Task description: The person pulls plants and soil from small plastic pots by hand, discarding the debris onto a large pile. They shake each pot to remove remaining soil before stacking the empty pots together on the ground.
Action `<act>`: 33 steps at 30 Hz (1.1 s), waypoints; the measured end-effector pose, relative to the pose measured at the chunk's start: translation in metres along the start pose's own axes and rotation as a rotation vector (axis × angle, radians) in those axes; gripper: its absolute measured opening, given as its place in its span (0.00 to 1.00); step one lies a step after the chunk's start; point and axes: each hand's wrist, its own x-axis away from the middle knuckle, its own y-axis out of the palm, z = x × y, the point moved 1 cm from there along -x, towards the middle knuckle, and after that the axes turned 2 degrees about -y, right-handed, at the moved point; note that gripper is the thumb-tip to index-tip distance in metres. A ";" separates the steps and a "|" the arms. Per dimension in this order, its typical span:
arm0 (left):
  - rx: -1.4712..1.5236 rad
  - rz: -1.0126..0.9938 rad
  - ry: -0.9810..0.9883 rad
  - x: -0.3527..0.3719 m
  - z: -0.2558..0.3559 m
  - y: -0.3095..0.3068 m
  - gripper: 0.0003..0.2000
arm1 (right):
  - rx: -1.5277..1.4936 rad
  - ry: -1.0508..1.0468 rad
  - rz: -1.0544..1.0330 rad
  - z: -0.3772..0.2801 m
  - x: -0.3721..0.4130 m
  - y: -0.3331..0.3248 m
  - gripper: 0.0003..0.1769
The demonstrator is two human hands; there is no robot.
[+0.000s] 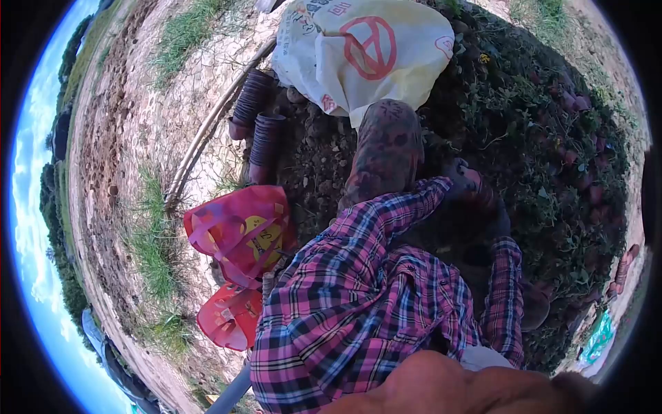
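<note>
In the shade beside the plants, my left hand (457,172) is closed at a small reddish-brown thing (485,198) that looks like a plastic plant pot. It wears a dark, soil-stained glove. My right hand (500,219), also dark-gloved, is close against the lower side of the same pot; its fingers are lost in shadow. Both arms are in a pink and blue plaid shirt (358,297). My soil-stained knee (386,141) rises left of the hands. Low green plants (545,186) crowd the ground to the right, with reddish pot-like shapes among them.
Two stacks of dark ribbed pots (254,96) (265,146) lie on the soil at left. A white printed sack (407,55) lies above my knee. Below the stacks are a red carrier bag (207,228) and a smaller red bag (231,317). A hose (200,141) runs along the pale ground.
</note>
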 end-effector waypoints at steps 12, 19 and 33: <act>-0.097 0.487 0.593 0.110 0.290 -0.145 0.41 | -0.600 -0.247 0.130 -0.287 -0.112 -0.135 0.20; 0.708 0.565 0.837 0.165 0.226 -0.341 0.41 | -0.487 -0.419 -0.264 -0.505 -0.218 -0.007 0.17; 0.151 1.432 0.035 0.159 -0.044 -0.487 0.31 | 0.072 -0.142 -0.114 -0.514 -0.342 0.271 0.36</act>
